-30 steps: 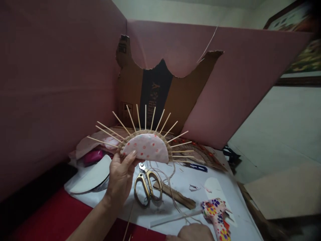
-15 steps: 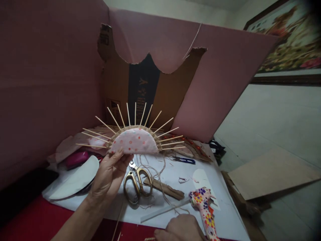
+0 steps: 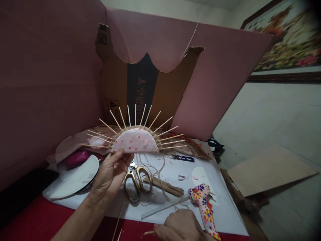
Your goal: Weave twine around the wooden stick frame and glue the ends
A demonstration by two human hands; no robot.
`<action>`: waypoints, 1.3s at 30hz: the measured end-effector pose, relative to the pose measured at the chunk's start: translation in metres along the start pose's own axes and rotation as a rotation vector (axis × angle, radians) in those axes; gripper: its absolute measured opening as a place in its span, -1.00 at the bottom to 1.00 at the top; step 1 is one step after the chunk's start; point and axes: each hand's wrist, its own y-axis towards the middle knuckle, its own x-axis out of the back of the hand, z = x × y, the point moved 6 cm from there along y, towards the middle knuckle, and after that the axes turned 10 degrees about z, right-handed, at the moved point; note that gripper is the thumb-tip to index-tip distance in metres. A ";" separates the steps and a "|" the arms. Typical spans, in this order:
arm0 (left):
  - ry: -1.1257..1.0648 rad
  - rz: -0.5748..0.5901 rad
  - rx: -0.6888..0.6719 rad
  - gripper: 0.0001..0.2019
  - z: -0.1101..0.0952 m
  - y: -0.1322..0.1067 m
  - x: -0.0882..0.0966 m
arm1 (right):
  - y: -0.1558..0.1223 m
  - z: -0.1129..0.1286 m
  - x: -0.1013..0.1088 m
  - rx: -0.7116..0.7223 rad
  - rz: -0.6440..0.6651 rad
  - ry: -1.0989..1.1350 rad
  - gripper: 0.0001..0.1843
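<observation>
My left hand [image 3: 115, 170] pinches the lower left edge of a half-round craft piece [image 3: 135, 140] and holds it up. Its face is pale pink cloth with red and orange dots, and woven twine rims the curve. Thin wooden sticks [image 3: 155, 119] fan outward from that rim. Low in the view, my right hand [image 3: 180, 225] is closed, its back toward me. A short end of tan twine [image 3: 148, 232] pokes out by its fingertips; the rest is hidden. Just right of my right hand lies a flower-patterned glue gun [image 3: 204, 204] with a clear glue stick [image 3: 165, 207] in it.
Gold-handled scissors [image 3: 136, 182], loose twine [image 3: 160, 170], a cardboard strip [image 3: 164, 185] and blue thread snips [image 3: 184, 158] lie on white paper [image 3: 173, 170]. A white half-disc [image 3: 77, 179] and a magenta object [image 3: 76, 159] are at left. Cut cardboard [image 3: 112, 83] stands behind.
My right hand has risen slightly, and the twine end shows more. The craft piece has turned a little, its left sticks now reaching less far out. The view has shifted slightly.
</observation>
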 end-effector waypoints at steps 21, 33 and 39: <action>0.307 0.175 -0.377 -0.80 -0.024 -0.016 -0.025 | 0.069 -0.045 0.107 -0.325 -0.103 0.207 -0.89; 0.434 0.228 -0.519 -0.86 -0.060 -0.009 -0.060 | 0.140 -0.061 0.115 -0.390 -0.090 0.192 -0.90; 0.610 0.245 -0.549 -0.77 -0.101 0.004 -0.078 | 0.125 -0.079 0.118 -0.528 -0.076 0.346 -0.85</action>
